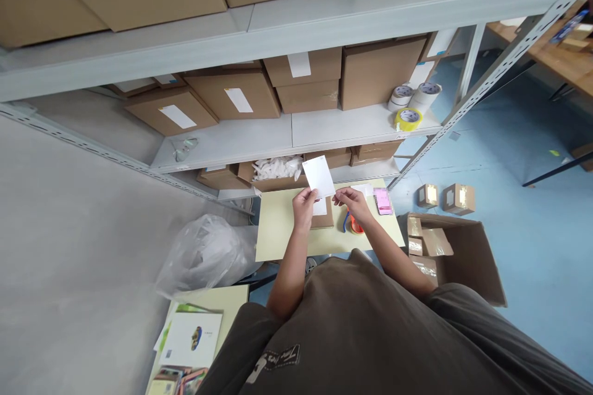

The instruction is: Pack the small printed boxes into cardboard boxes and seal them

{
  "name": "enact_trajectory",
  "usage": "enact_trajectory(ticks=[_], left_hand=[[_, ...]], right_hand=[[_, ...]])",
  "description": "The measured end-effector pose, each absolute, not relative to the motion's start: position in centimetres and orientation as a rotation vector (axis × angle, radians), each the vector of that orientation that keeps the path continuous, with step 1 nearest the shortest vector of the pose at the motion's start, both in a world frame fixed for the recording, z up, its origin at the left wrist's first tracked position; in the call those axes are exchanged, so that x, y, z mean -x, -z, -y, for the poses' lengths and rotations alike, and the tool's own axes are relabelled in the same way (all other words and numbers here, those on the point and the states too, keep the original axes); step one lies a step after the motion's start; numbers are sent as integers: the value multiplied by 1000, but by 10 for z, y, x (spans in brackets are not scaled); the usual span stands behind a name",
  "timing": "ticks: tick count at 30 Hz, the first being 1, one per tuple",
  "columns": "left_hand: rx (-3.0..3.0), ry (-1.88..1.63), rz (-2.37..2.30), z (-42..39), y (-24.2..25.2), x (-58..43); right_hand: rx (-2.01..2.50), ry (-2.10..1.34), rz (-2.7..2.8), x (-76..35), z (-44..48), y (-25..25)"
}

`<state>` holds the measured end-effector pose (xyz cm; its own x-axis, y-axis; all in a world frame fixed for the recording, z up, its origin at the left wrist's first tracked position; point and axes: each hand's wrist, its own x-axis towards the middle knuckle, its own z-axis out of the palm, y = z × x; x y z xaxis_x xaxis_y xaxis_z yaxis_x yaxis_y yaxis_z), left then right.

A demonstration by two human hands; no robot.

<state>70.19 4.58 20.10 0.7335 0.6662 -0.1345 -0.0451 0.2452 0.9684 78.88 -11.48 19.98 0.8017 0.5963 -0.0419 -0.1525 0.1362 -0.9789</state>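
Observation:
A white rectangular sheet (319,176) is held up above the pale yellow table (278,222). My left hand (304,202) pinches its lower left corner. At the lower right corner, my right hand (351,199) has its thumb and forefinger pressed together by the sheet's edge. Beneath the sheet lies a flat cardboard box (325,216) with a white label, partly hidden by the sheet. An orange tape dispenser (356,225) with a blue part rests on the table below my right hand. Farther right is a pink printed item (383,201).
Shelves (343,129) hold cardboard boxes (380,71) and tape rolls (408,119). An open carton (467,253) with small boxes stands on the floor at right. A plastic bag (208,253) is at left, near a side table with booklets (191,338).

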Motion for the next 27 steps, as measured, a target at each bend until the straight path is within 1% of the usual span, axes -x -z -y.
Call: enact_trajectory(ticks=[13,18,20,23,27], left_hand=[[-1283,-503,-599,-46,-200,-705],[-1402,-654,-650,-43,-201,-709],[-1484,-584,-591,-39,-203,-710],[-1533,-351,-433,-32,-203,-713],[-1482,-346,-468,-27,-197,-720]], right_hand=[[1345,-563,443,-793,113,-200],[1345,-546,462,-797,112,-196],[1357,-538,475,-799,112,-193],[1377,-521,518,-801,113,-188],[1412,-528,587,-806,119,-183]])
